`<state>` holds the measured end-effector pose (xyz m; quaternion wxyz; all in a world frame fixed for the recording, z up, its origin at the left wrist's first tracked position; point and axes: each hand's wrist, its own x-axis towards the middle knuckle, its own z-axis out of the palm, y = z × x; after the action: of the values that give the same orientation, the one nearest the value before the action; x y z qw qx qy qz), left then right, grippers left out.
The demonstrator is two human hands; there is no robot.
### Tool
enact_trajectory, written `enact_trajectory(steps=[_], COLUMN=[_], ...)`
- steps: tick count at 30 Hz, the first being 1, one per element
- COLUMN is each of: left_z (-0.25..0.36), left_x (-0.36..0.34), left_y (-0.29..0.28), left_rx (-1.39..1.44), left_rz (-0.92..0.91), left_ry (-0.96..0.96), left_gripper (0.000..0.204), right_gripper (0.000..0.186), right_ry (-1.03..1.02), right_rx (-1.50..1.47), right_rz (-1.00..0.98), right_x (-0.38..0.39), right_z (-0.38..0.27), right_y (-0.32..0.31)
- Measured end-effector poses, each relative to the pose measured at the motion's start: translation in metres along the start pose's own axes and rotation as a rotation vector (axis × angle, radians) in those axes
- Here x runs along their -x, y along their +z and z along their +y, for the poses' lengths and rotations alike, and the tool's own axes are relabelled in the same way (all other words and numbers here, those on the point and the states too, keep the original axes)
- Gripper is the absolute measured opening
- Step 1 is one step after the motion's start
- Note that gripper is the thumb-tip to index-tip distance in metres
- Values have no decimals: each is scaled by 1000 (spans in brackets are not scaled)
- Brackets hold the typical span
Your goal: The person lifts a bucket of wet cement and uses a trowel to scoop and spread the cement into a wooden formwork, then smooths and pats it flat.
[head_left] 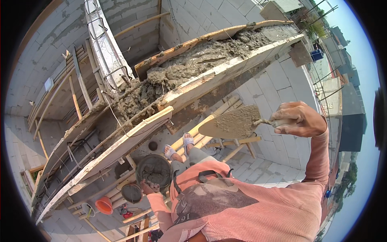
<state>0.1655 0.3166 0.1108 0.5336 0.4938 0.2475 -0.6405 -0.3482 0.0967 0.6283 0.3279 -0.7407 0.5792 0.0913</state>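
Head view: trowel (231,123) is held by right hand (296,119), poles (219,111) below, board (227,74) beyond; left hand's (150,186) grip beside tub (139,165) cannot be told.

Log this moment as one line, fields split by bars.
Right hand: grips trowel, blade mortar-coated | Left hand: at large black bucket | Grey mix: between boards

This is an open-air building site: bare block walls (274,84), bamboo poles (141,25), board formwork (137,131) holding wet concrete (201,60), a mortar tub (140,167), open sky (365,60).
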Motion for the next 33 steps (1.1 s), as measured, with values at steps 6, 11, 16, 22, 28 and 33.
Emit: enact_trajectory(steps=[6, 11, 16, 22, 28, 33], left_z=[-31, -50, -74, -102, -142, -174], left_x=[28, 44, 46, 66, 54, 72], left_y=[87, 133, 152, 201, 210, 216], left_rx=[-285, -516, -833, -1477, -1264, -960], left_rz=[215, 166, 29, -238, -279, -321], left_ry=[176, 166, 298, 809, 567, 335], left_gripper=[24, 26, 37, 16, 16, 21], right_gripper=[43, 32, 26, 23, 29, 32], right_ry=[-25, -116, -218, -218, -92, -11], right_rx=[59, 55, 367, 317, -33, -94], right_rz=[-417, -241, 44, -65, -454, -432], right_x=[-119, -184, -242, -233, -216, -210], right_z=[24, 1, -9, 23, 52, 45], right_y=[235, 373, 410, 403, 393, 418])
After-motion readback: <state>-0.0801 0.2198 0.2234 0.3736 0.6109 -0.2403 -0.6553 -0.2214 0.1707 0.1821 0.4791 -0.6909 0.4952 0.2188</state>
